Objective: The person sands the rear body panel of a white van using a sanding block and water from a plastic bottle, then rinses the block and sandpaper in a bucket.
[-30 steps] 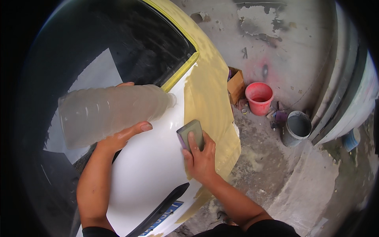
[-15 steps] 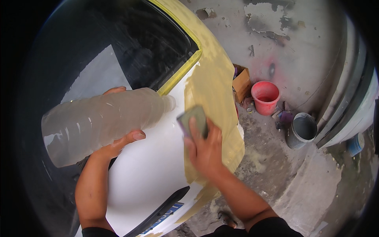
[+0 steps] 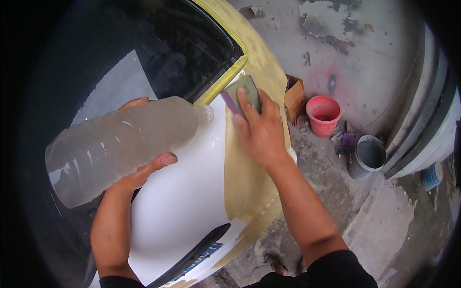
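Observation:
My left hand (image 3: 146, 172) is wrapped round a large clear plastic bottle (image 3: 120, 144) of cloudy liquid, tilted nearly on its side. Its neck points right over the white car panel (image 3: 173, 211). My right hand (image 3: 264, 134) grips a grey-green sanding block (image 3: 251, 94) with a purple edge. The block lies against the tan coating (image 3: 247, 177) on the car's corner, beside the white paint. Small wet marks show on the white panel below the bottle's mouth. The block's underside is hidden.
Yellow masking tape (image 3: 221, 85) borders the dark car window (image 3: 192, 43). A black trim strip (image 3: 201, 254) crosses the panel below. Right of the car, on the stained floor, stand a cardboard box (image 3: 294, 98), a red bucket (image 3: 323, 126) and a grey bucket (image 3: 360, 165).
My right hand has slid the sanding block up and slightly right along the coated corner, toward the window's edge. My left hand and the bottle have hardly moved.

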Demonstrator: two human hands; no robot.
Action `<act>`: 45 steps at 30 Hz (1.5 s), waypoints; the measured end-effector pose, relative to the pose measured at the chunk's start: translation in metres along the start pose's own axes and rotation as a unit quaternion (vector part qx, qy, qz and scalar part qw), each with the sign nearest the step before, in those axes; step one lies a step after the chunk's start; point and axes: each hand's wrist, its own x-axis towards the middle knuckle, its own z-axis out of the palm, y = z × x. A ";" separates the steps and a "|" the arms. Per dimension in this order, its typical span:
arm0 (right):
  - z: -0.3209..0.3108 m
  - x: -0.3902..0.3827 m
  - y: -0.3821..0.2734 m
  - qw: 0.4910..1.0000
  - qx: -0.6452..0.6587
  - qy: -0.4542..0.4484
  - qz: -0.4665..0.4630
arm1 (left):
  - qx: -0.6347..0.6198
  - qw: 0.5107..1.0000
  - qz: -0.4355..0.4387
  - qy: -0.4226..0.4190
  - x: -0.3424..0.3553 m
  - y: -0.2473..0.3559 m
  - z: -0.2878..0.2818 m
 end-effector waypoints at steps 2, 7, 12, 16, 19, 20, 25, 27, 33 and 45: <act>0.002 -0.007 -0.001 1.000 -0.008 0.006 -0.012 | 0.025 0.999 -0.040 -0.015 0.004 0.010 0.002; 0.004 -0.069 -0.031 0.998 -0.012 -0.015 -0.064 | -0.019 1.000 0.000 -0.013 0.003 0.002 0.005; 0.002 0.020 0.034 0.999 -0.029 0.029 -0.017 | -0.021 1.000 0.009 -0.003 0.009 0.008 0.010; 0.004 -0.031 -0.013 0.998 -0.002 -0.015 -0.060 | -0.041 0.999 0.001 -0.026 0.002 -0.004 -0.003; 0.001 -0.034 -0.018 0.996 -0.018 -0.036 -0.080 | -0.049 0.999 0.005 -0.018 -0.003 -0.009 -0.001; 0.001 -0.019 -0.005 0.998 -0.014 -0.026 -0.056 | -0.060 0.998 0.001 -0.007 -0.004 -0.009 0.001; -0.003 0.016 0.026 1.000 -0.011 -0.001 0.026 | -0.047 0.999 0.017 -0.016 0.007 -0.007 0.008; 0.002 -0.035 -0.022 0.998 0.028 -0.036 -0.031 | -0.030 1.000 0.003 -0.006 -0.002 -0.002 0.001; -0.001 0.014 0.024 1.000 -0.013 -0.007 0.019 | -0.028 0.998 0.050 -0.035 0.003 -0.008 0.006; 0.013 -0.039 0.002 0.999 0.006 0.028 0.040 | -0.021 0.994 0.081 -0.066 0.007 -0.002 0.014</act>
